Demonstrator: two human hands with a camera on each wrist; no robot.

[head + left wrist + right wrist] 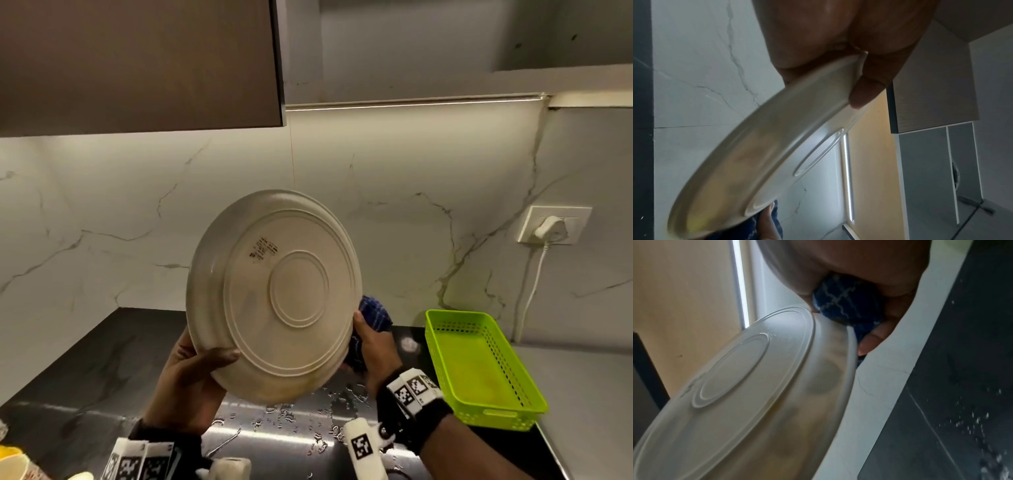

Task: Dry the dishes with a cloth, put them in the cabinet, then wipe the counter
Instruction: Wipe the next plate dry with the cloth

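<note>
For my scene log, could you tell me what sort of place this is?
Most likely a home kitchen: a wet dark counter under a wall cabinet, a marble-look backsplash, and a plate being dried.

**Warm strip light, soft wrist views**

A light strip [411, 102] under the upper cabinet [137, 61] glows warmly down the marble wall. Below the strip, water glints on the dark counter [102, 370]. Both wrist views are blurred, dimmer and bent at the edges.

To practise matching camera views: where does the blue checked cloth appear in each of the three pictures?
Head: blue checked cloth right of centre, behind the plate's right rim, gripped by the right hand.
Left wrist: bottom edge, below the plate's lower rim.
Right wrist: upper centre, bunched in the hand.
Shared landmark: the plate's ringed underside.
</note>
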